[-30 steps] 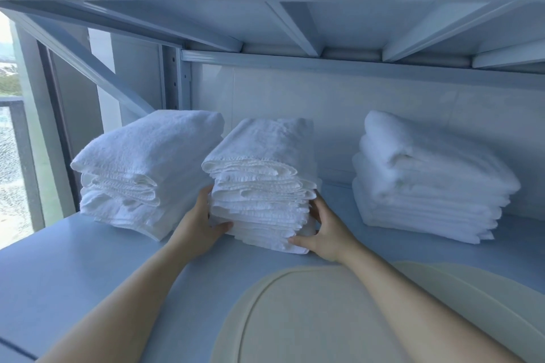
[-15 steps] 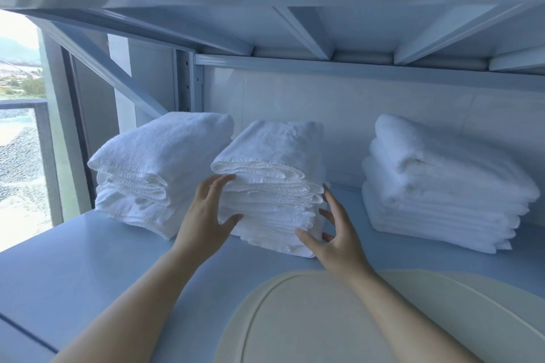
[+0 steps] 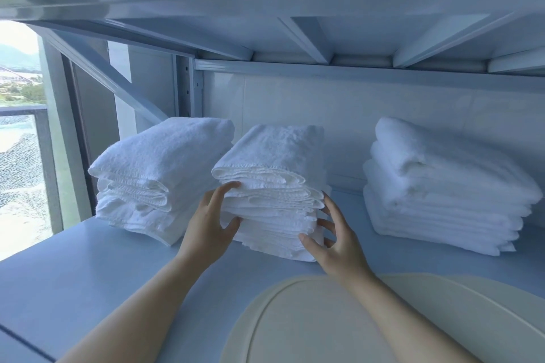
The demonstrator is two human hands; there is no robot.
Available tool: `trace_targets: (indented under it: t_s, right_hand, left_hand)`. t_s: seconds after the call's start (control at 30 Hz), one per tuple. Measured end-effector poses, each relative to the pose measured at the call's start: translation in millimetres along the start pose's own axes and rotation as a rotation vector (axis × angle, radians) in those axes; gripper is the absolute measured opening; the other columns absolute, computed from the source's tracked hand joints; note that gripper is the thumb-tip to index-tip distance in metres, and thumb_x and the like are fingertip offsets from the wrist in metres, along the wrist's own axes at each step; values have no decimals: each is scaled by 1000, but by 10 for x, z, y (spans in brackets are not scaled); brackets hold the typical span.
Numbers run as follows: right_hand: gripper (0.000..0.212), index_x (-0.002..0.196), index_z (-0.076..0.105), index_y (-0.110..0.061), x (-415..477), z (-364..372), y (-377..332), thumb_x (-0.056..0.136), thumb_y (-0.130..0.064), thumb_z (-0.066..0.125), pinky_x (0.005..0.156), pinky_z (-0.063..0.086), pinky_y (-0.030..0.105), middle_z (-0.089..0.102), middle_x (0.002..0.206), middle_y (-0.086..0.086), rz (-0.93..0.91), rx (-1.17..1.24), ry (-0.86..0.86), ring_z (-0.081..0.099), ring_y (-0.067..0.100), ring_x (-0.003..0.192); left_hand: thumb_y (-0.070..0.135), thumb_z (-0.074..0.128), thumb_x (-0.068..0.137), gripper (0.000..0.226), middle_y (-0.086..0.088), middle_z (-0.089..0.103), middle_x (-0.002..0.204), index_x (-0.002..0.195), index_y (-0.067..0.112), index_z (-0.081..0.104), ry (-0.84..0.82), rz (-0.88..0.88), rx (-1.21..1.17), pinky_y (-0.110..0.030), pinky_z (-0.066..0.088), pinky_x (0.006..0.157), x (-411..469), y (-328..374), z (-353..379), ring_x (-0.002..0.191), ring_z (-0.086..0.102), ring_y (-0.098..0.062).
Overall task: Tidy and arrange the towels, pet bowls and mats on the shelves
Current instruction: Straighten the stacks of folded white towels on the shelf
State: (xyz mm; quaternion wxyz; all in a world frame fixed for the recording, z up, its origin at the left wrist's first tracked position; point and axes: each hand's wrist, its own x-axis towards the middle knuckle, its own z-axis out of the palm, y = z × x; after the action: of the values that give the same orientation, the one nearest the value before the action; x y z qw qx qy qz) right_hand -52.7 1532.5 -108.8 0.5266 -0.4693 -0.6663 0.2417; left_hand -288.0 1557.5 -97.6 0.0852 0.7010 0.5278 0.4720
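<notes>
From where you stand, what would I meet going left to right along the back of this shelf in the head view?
First the window → left stack of white towels → middle stack of white towels → right stack of white towels.

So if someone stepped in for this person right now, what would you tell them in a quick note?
Left hand: open, fingers on the middle towel stack, left front.
Right hand: open, fingertips at its right front corner.
Left stack and right stack flank it on the shelf; cream mat lies in front.
Done: towels folded and stacked.
Left: probably square up the middle stack, then place the mat.
</notes>
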Motion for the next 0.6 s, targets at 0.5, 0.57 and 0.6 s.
trace_targets:
  t_s: [0.5,0.57,0.6]
  right_hand:
    - [46,128,49,-18,222,-917,-238,84,-15,64,81,37,7,50,121,-13,-167,-345,249,50,4,105]
    - [45,127,49,-18,191,-1225,-234,84,-13,63,80,35,6,49,122,-12,-174,-403,263,48,5,105]
    - [44,126,49,-19,172,-1369,-218,84,-13,63,79,35,5,49,121,-12,-177,-435,271,48,5,105]
  left_hand:
    - [6,68,75,65,-3,31,141,130,27,43,170,151,103,-32,28,94,-32,383,-48,130,28,-25]
    - [5,68,75,61,-4,37,138,130,21,45,164,254,127,-31,26,97,16,543,-17,128,31,-24]
    - [5,68,75,60,-4,41,137,129,19,46,149,299,140,-30,28,96,40,631,13,127,33,-23]
